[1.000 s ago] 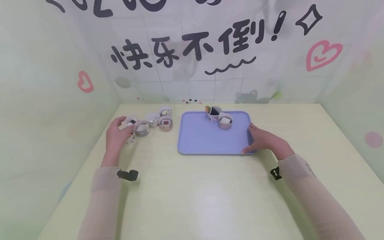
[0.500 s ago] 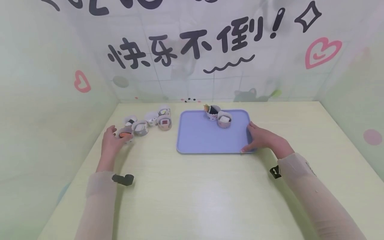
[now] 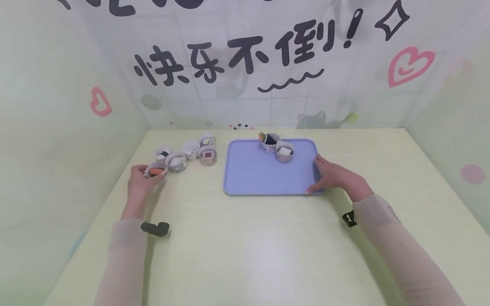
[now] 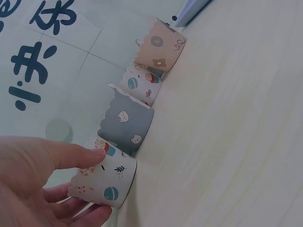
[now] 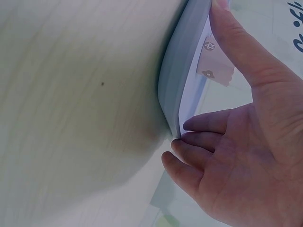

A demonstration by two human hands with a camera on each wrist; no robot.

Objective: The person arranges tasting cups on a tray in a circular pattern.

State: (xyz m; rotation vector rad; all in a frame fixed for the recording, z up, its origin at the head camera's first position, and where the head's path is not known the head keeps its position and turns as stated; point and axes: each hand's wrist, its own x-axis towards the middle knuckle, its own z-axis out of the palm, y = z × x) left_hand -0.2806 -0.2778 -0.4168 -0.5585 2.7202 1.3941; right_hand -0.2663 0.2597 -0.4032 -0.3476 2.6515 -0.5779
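My left hand point(image 3: 138, 183) grips a white patterned paper baking cup point(image 4: 106, 177), thumb on the near side and fingers round the back. An orange-topped sushi piece point(image 3: 156, 171) lies in this cup. Right beside it stand a grey cup point(image 4: 125, 118) with a white filling and a cup with a black-banded white piece point(image 3: 163, 154). My right hand point(image 3: 334, 175) rests at the right end of the blue-purple tray point(image 3: 264, 180), thumb on its front rim and loosely bent fingertips along its right edge. The left wrist view hides the cup's contents.
On the tray's back part stand two filled cups, one with a black-wrapped rice ball point(image 3: 270, 140), one with a white piece point(image 3: 285, 151). Left of the tray are several more cups, including a pinkish one point(image 3: 208, 156). A printed wall point(image 3: 245, 102) closes off the table's back.
My left hand has drawn back and left off the cups, uncovering the orange-topped piece, and its fingers have come round that cup. My right hand stays at the tray; the head view shifts slightly.
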